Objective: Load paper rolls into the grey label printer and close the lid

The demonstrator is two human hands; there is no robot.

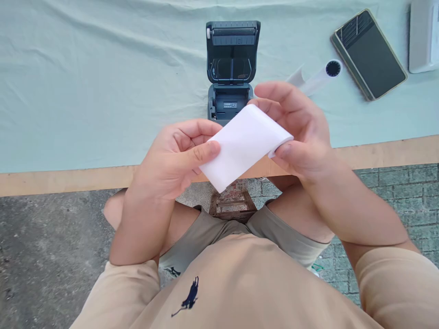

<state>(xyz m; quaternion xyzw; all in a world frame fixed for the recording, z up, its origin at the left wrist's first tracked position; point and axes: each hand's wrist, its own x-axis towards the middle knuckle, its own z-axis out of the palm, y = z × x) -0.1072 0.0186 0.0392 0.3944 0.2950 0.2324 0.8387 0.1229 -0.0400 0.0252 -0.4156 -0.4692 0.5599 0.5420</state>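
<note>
Between both hands, above the table's front edge, is a roll of white paper [247, 141] with a length of it drawn out flat. My left hand [178, 155] pinches the loose end, thumb on top. My right hand [298, 123] grips the rolled end, its thumb at the lower corner and its fingers curled behind. Just beyond the paper stands a small dark label printer [230, 98], its lid [233, 52] raised and its paper bay exposed. The paper and fingers hide the printer's near part.
Right of the printer lies another white paper roll [317, 82] with a dark core end and a curled strip. A phone [372, 55] rests beyond it, and a white device [423, 36] sits at the far right edge. A pale green cloth [103, 91] covers the table.
</note>
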